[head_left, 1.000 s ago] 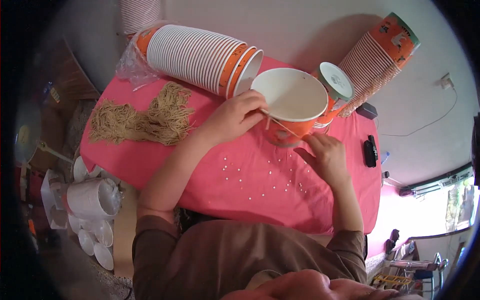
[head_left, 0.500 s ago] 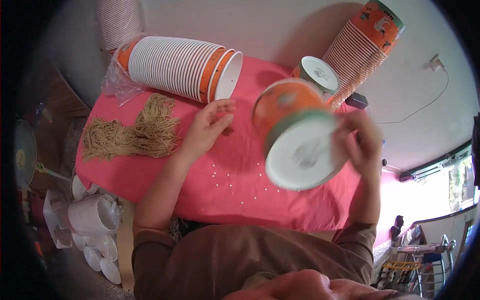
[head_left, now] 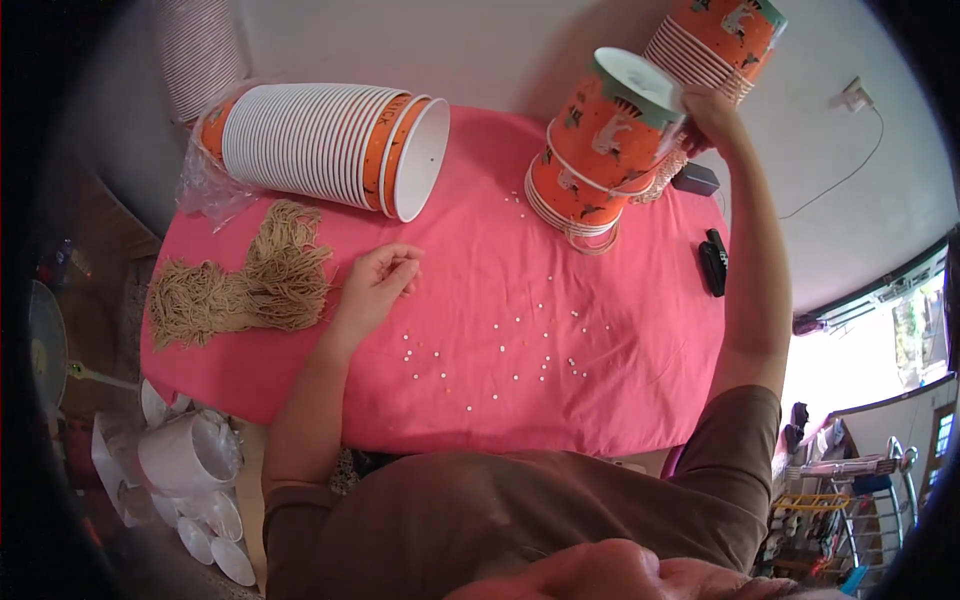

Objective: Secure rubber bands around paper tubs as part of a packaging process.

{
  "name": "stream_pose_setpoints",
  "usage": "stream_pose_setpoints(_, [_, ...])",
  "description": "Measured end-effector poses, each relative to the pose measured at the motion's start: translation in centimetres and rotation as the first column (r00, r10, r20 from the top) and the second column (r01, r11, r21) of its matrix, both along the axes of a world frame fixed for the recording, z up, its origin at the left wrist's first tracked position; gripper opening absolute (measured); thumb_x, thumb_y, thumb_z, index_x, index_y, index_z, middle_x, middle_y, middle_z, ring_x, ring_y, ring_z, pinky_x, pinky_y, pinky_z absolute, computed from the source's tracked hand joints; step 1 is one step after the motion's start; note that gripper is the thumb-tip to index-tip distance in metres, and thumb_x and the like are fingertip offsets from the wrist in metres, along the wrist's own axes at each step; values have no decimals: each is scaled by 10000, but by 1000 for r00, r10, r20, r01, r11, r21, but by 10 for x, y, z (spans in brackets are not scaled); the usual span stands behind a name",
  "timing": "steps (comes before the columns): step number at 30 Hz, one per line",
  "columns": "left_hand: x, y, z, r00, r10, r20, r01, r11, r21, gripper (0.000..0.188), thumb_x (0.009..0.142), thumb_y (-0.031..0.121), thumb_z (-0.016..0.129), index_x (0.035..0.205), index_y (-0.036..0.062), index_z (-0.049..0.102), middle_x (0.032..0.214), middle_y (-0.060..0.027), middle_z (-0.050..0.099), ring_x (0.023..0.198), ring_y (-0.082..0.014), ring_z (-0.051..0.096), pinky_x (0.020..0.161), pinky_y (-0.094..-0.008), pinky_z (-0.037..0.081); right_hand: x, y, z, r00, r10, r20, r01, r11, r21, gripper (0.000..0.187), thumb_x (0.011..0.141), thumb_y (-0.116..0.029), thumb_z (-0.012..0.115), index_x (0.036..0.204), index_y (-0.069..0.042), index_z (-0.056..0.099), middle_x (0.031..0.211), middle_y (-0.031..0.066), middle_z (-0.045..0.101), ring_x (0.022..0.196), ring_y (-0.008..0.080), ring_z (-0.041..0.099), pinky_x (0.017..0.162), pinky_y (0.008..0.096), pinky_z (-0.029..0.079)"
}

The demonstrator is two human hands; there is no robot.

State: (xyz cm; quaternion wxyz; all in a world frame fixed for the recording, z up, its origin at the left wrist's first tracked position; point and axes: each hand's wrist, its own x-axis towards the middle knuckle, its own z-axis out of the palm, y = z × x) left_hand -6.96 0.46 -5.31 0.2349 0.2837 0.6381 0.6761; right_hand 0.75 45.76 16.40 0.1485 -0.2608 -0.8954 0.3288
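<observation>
My right hand [head_left: 712, 120] grips the green base edge of an upside-down orange paper bucket [head_left: 615, 130] with a printed animal figure. This bucket sits over a short stack of inverted orange buckets [head_left: 572, 195], and a thin cord loop [head_left: 595, 243] shows at the stack's lower rim. My left hand [head_left: 375, 285] is over the table, loosely curled with fingers partly apart and nothing seen in it. Nearest to it is a bundle of tan cords [head_left: 285, 265]. Beyond lies a long row of nested buckets [head_left: 310, 145] on its side, white rims showing.
Small white dots [head_left: 502, 349] are scattered over the pink tablecloth [head_left: 640, 400]. Behind my right hand rises a tall bucket stack [head_left: 715, 45]. A black box [head_left: 696, 179] and a black tool [head_left: 713, 263] lie at the right. White tubs [head_left: 185, 450] are on the floor at left.
My right hand has carried the bucket up and away, from over the table's right side onto the inverted stack. My left hand has shifted slightly nearer and left.
</observation>
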Motion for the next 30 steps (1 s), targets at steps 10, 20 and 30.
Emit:
stream_pose_setpoints(10, [1, 3, -2, 1000, -5, -19, 3, 996, -92, 181, 952, 66, 529, 1104, -9, 593, 834, -6, 604, 725, -73, 570, 656, -217, 473, -6, -6, -32, 995, -48, 86, 54, 996, -72, 374, 912, -198, 441, 723, 92, 583, 561, 214, 577, 463, 322, 632, 401, 440, 530])
stream_pose_setpoints(20, [2, 8, 0, 999, -6, -46, 1, 993, -116, 178, 929, 74, 574, 1082, -6, 615, 829, 11, 601, 723, -50, 553, 652, -210, 471, -12, 32, -85, 997, -7, 79, -23, 927, 375, 288, 837, -84, 435, 777, 122, 628, 674, 255, 640, 548, 365, 668, 464, 472, 537])
stream_pose_setpoints(30, [6, 2, 1, 1000, 7, -23, -10, 994, -111, 177, 925, 73, 576, 1078, -7, 613, 835, 15, 600, 731, -48, 550, 663, -206, 466, -9, 10, -86, 992, -71, 105, 33, 945, 324, 303, 829, -142, 476, 815, 105, 651, 764, 331, 621, 742, 438, 663, 682, 489, 526])
